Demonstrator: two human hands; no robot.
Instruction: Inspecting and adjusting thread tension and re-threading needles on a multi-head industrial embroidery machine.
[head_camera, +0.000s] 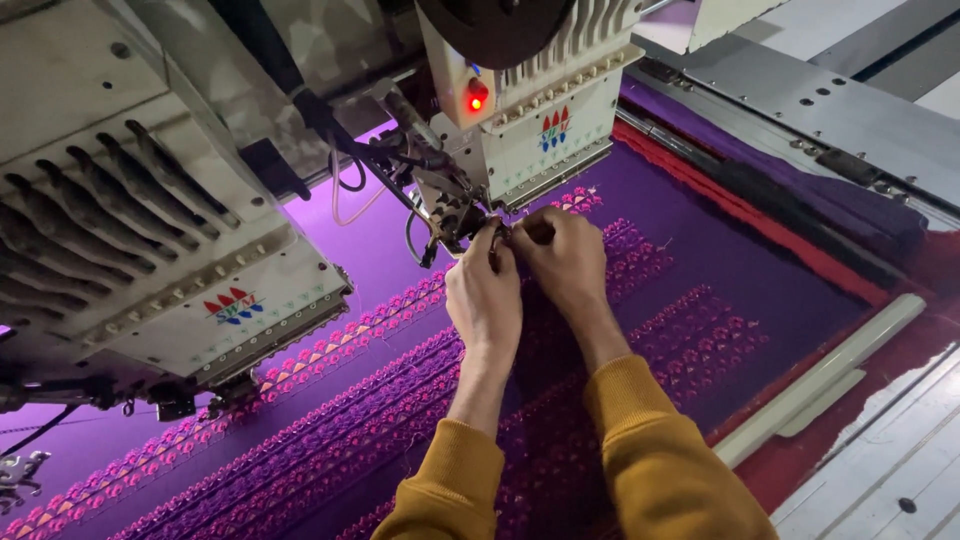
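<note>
Hands: left hand (484, 296) & right hand (562, 256) raised, fingers pinched at needle area (478, 222)

We see a grey metal frame (840, 105) with bolt holes at upper right. Pale planks (880, 470) lie at lower right. Violet light glows beneath the machinery.

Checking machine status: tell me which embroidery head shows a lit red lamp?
The far white embroidery head, where both hands work; its red lamp glows. The nearer one shows none.

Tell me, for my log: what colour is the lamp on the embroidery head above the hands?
Red lamp, lit; head view.
</note>
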